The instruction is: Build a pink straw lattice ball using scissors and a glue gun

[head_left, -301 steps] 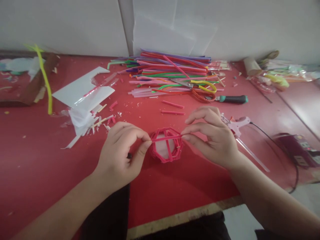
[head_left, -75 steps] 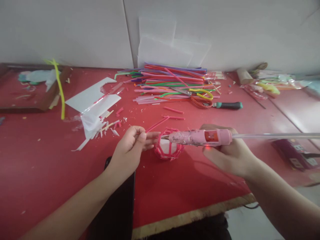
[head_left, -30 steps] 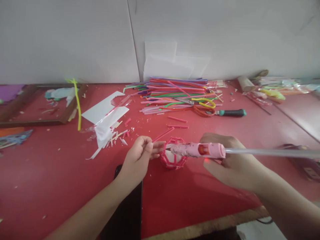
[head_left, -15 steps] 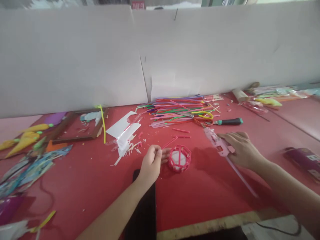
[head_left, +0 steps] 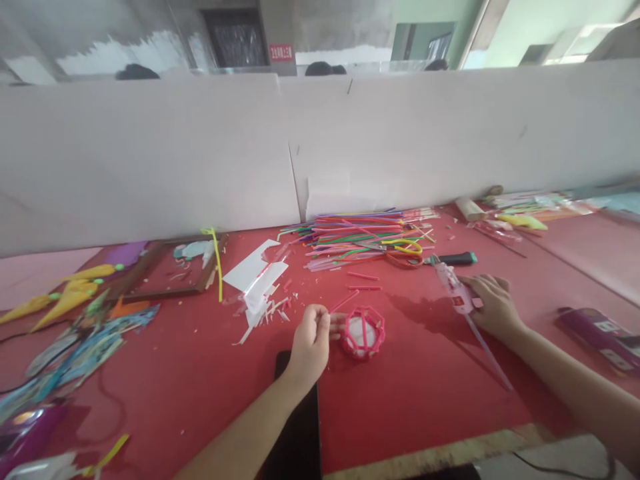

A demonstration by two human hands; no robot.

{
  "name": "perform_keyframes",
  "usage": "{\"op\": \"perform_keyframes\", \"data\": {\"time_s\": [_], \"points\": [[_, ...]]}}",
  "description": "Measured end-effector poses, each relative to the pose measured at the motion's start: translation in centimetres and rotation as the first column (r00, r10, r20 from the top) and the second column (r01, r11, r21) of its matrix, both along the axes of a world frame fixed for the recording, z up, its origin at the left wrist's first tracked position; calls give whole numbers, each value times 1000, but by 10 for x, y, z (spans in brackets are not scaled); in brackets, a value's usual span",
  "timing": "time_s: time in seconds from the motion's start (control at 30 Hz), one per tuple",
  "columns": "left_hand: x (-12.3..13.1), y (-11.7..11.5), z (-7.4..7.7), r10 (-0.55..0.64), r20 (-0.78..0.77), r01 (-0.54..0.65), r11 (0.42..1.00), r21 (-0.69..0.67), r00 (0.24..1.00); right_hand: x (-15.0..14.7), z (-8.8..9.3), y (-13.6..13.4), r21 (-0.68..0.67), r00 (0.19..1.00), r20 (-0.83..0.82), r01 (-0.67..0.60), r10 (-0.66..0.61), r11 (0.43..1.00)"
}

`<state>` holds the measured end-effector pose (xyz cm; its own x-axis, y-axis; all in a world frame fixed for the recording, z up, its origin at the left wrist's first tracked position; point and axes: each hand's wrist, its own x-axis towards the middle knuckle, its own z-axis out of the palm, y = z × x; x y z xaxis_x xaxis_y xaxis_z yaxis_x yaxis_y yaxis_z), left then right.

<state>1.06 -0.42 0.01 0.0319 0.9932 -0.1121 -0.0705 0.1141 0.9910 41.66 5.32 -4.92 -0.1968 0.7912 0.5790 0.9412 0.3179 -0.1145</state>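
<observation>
My left hand (head_left: 311, 339) pinches a short pink straw piece (head_left: 343, 302) that slants up to the right, just left of a small pink straw cage (head_left: 363, 331) standing on the red table (head_left: 200, 373). A white lump shows inside the cage. My right hand (head_left: 493, 307) grips a pink glue gun (head_left: 454, 289) lying low over the table to the right of the cage, nozzle pointing away, with a clear glue stick (head_left: 487, 354) trailing back.
A heap of coloured straws (head_left: 360, 238), yellow and orange scissors (head_left: 405, 253) and a green-handled knife (head_left: 453, 259) lie behind. White paper scraps (head_left: 255, 280) sit left of centre, a wooden frame (head_left: 165, 267) farther left. A purple box (head_left: 597, 330) is at right, a black phone (head_left: 300, 427) under my left forearm.
The glue gun left the cage and went down to the table on the right. My view tilted up, showing the partition wall and room beyond. My left hand kept its straw piece.
</observation>
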Motion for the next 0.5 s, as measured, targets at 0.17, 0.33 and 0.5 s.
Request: {"op": "perform_keyframes", "data": {"time_s": [0.17, 0.33, 0.5], "points": [[0, -2, 4, 10, 0, -10, 1000, -9, 1000, -16, 12, 14, -71, 997, 11, -76, 77, 995], [-2, -4, 8, 36, 17, -36, 999, 2, 999, -41, 30, 22, -67, 998, -53, -17, 14, 998], [-7, 2, 5, 105, 48, -106, 994, 20, 993, -71, 32, 24, -7, 981, -192, 42, -43, 999]]}}
